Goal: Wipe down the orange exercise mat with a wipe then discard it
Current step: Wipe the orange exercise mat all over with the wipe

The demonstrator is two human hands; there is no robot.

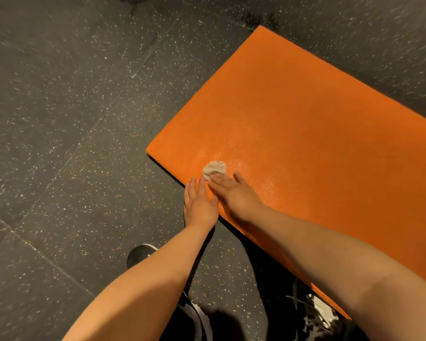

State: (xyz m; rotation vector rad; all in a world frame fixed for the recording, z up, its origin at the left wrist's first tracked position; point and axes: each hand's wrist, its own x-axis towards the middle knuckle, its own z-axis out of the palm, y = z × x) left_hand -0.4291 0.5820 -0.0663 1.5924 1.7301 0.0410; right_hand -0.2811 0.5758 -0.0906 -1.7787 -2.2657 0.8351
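The right hand [234,193] lies flat, fingers straight, its fingertips pressing a crumpled pale wipe [214,169] onto the orange mat [305,131] near the mat's near corner. The left hand [199,205] is also flat and holds nothing, resting at the mat's edge beside it. Both arms reach straight down. The mat lies on the speckled dark floor [59,119].

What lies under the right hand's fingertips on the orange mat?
A crumpled wipe, pressed onto the orange mat by the right hand. Its near edge is covered by the fingertips; most shows beyond them.
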